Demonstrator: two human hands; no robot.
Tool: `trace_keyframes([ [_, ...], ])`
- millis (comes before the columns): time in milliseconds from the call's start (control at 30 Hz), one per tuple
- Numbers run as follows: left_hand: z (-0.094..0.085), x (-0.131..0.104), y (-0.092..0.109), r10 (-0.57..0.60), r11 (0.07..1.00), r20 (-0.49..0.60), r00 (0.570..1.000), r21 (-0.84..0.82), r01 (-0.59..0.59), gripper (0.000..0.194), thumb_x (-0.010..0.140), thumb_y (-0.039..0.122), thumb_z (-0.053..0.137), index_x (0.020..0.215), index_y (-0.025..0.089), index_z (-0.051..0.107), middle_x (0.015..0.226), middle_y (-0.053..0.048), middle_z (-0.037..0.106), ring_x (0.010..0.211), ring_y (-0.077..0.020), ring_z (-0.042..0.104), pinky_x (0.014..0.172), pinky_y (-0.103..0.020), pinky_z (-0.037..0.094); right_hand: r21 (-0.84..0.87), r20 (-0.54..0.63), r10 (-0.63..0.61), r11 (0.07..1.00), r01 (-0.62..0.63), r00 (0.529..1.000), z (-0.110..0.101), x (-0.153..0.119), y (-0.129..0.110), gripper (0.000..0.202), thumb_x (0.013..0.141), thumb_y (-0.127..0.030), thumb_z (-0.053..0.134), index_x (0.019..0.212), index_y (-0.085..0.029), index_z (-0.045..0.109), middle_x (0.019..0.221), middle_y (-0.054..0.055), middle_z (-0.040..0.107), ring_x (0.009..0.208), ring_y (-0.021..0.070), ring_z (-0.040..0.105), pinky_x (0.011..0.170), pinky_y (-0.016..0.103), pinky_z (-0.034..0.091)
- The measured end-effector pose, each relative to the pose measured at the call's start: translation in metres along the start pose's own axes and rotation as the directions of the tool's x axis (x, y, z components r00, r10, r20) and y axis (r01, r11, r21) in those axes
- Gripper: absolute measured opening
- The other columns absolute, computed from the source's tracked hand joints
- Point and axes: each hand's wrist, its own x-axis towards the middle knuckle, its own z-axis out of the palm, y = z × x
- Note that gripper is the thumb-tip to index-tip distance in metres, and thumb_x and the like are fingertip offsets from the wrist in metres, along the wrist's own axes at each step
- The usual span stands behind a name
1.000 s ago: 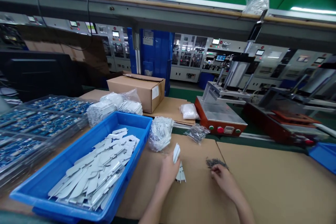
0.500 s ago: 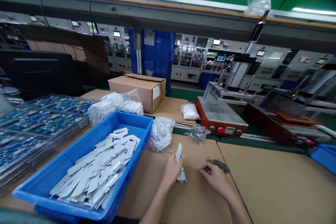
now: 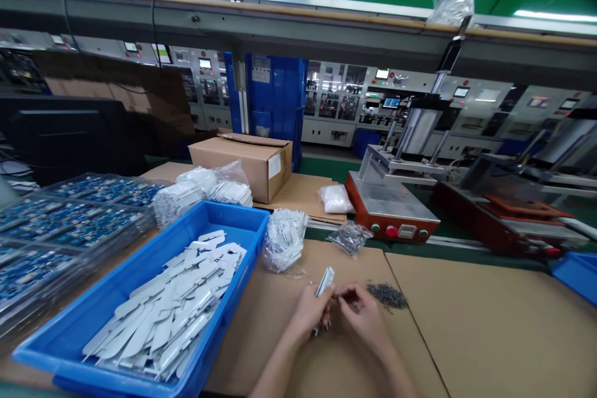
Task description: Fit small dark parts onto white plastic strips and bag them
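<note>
My left hand is closed around a small bundle of white plastic strips, whose ends stick out above and below the fingers. Close beside it, my right hand has its thumb and fingertips pinched together near the strips; whatever sits in the pinch is too small to make out. A pile of tiny dark grey parts lies on the cardboard just right of my right hand. To the left, a blue bin holds many flat white plastic pieces.
Clear trays of blue circuit boards stand at far left. Behind the hands are a bag of white strips, a bag of small dark parts, a white packet and a carton. A red-based press stands behind, right.
My right hand has moved left from the pile of grey parts to beside my left hand. The strips in my left hand have turned slightly and come closer to it.
</note>
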Motion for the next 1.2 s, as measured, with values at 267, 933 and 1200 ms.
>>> trace_keyframes([
  [267, 0.002, 0.001, 0.001, 0.014, 0.994, -0.049, 0.999, -0.107, -0.02, 0.025, 0.065, 0.039, 0.055, 0.064, 0.017, 0.042, 0.041, 0.009, 0.039, 0.025, -0.0027, 0.033, 0.027, -0.015, 0.022, 0.123, -0.103, 0.085, 0.99, -0.072, 0.991, 0.006, 0.001, 0.013, 0.02, 0.068, -0.033, 0.059, 0.079, -0.016, 0.056, 0.077, 0.006, 0.061, 0.073, 0.0184, 0.059, 0.068, 0.028, 0.049],
  [933, 0.008, 0.0, 0.002, 0.033, 0.979, -0.04, 0.999, -0.199, -0.041, 0.032, 0.063, 0.044, 0.059, 0.066, 0.015, 0.046, 0.045, 0.007, 0.043, 0.029, -0.0032, 0.038, 0.029, -0.014, 0.023, 0.125, -0.264, 0.121, 0.988, -0.091, 0.957, 0.008, 0.0, 0.01, 0.021, 0.07, -0.034, 0.056, 0.079, -0.016, 0.059, 0.076, 0.007, 0.064, 0.074, 0.0191, 0.059, 0.07, 0.03, 0.048],
  [1200, 0.004, 0.002, 0.004, 0.067, 0.978, -0.264, 0.962, -0.176, -0.116, 0.034, 0.065, 0.043, 0.055, 0.084, 0.014, 0.05, 0.06, 0.001, 0.052, 0.053, -0.0123, 0.051, 0.05, -0.022, 0.041, 0.167, -0.042, 0.117, 0.98, -0.109, 0.992, 0.012, -0.003, -0.001, 0.023, 0.072, -0.038, 0.054, 0.078, -0.016, 0.058, 0.073, 0.006, 0.063, 0.068, 0.0195, 0.06, 0.064, 0.029, 0.049],
])
